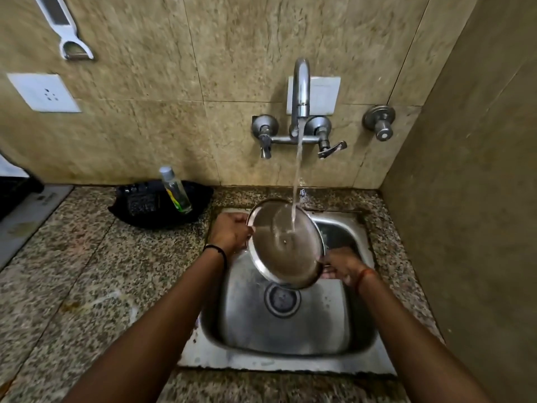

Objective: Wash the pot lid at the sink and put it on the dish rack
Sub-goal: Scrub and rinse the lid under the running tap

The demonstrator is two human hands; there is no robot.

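Observation:
A round steel pot lid (286, 245) is held tilted over the steel sink (290, 362), its hollow side facing me. Water from the wall tap (300, 91) falls in a stream onto the lid's middle. My left hand (229, 232) grips the lid's upper left rim. My right hand (343, 264) grips its lower right rim. The lid's far side is hidden.
A black tray (139, 212) with a clear bottle (175, 189) stands on the granite counter left of the sink. Tiled walls close off the back and right. A stove edge (26, 210) lies at far left. A drain (282, 299) sits in the sink bottom.

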